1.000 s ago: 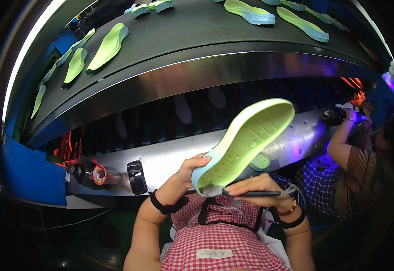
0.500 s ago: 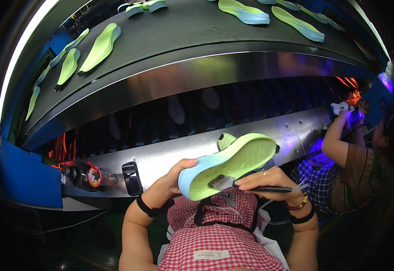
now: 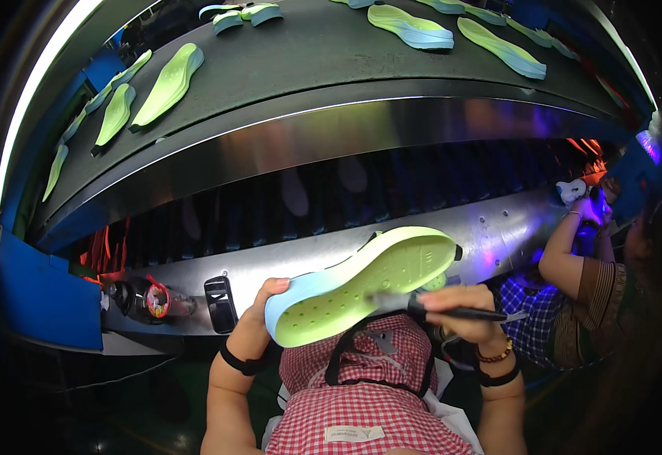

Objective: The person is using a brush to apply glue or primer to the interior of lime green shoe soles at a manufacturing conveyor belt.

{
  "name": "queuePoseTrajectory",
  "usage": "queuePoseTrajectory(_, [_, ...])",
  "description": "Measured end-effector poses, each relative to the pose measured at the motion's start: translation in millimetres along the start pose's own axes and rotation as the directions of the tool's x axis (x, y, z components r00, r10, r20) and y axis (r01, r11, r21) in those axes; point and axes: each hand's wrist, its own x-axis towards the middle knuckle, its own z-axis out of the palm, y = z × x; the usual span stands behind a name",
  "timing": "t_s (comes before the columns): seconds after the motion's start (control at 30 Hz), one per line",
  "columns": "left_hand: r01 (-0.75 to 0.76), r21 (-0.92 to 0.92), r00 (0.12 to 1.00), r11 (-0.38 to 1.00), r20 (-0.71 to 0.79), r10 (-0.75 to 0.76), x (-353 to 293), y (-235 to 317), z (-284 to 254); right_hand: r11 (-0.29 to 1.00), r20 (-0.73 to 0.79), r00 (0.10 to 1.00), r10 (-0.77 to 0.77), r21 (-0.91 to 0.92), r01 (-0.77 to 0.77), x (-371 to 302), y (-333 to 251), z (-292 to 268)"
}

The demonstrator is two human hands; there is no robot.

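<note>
My left hand (image 3: 257, 315) is closed on the blue end of a green and blue shoe sole (image 3: 323, 309), which is tilted so its dotted green inner face shows. Only the thumb and part of the palm are visible; the sole hides the other fingers. In my right hand (image 3: 460, 307) is a brush (image 3: 385, 302) with a dark handle, gripped between thumb and fingers. Its bristles, blurred, lie against the middle of the sole's inner face. Another green piece (image 3: 434, 281) peeks out below the sole near my right hand, mostly hidden.
A metal ledge (image 3: 255, 277) runs ahead of me, bearing a phone (image 3: 220, 303) and a dark bottle (image 3: 149, 298) at left. Beyond it, more soles (image 3: 168, 85) lie on a dark conveyor belt (image 3: 293, 61). At right, a person's arm (image 3: 562, 246) reaches toward a blue-lit machine.
The sole has shifted left and slightly down in my left hand. The brush has moved from the sole's left part to its middle, its bristles now blurred.
</note>
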Motion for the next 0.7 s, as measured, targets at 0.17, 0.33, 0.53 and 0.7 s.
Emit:
queuePoseTrajectory(0.17, [-0.133,0.172,0.988,0.976,-0.054,0.144,4.6,-24.7,-60.0,1.0,0.175,0.984,-0.022,-0.01,0.024,-1.9,3.1,8.8])
queuePoseTrajectory(0.33, [0.228,-0.606,0.861,0.762,0.491,0.133,59.6,-48.4,-62.4,0.993,0.097,0.993,-0.064,0.109,0.053,1.8,-21.3,15.2])
queuePoseTrajectory(0.53, [0.171,-0.616,0.918,0.769,0.383,0.102,93.1,-94.3,-12.2,0.87,-0.046,0.895,0.444,0.259,-0.419,4.6,43.2,49.1])
queuePoseTrajectory(0.7, [-0.092,-0.573,0.984,0.815,0.075,0.164,99.0,-109.3,-3.1,0.972,-0.136,0.962,0.235,0.028,-0.234,17.8,39.6,59.7])
